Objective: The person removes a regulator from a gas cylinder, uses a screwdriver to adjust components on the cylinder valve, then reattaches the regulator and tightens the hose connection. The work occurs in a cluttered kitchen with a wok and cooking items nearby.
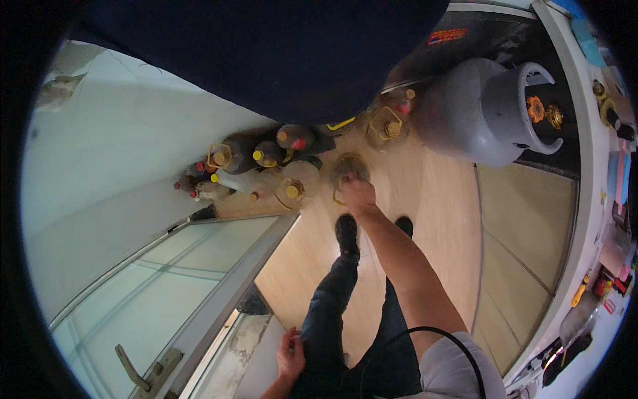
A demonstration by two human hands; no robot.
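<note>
From my remote view, the right hand (pixel 357 193) is closed around the top of a bottle (pixel 349 161) on or just above the floor (pixel 432 199); blur hides which. The left hand (pixel 290 354) hangs by the left thigh, loosely curled and seemingly holding nothing. I judge this bottle partly dealt with: gripped, not yet released. A big clear jug (pixel 302 178) stands just beside it, another jug (pixel 383 131) near the gas cylinder (pixel 465 110), neither being held. Which bottles are already finished, I can't tell.
</note>
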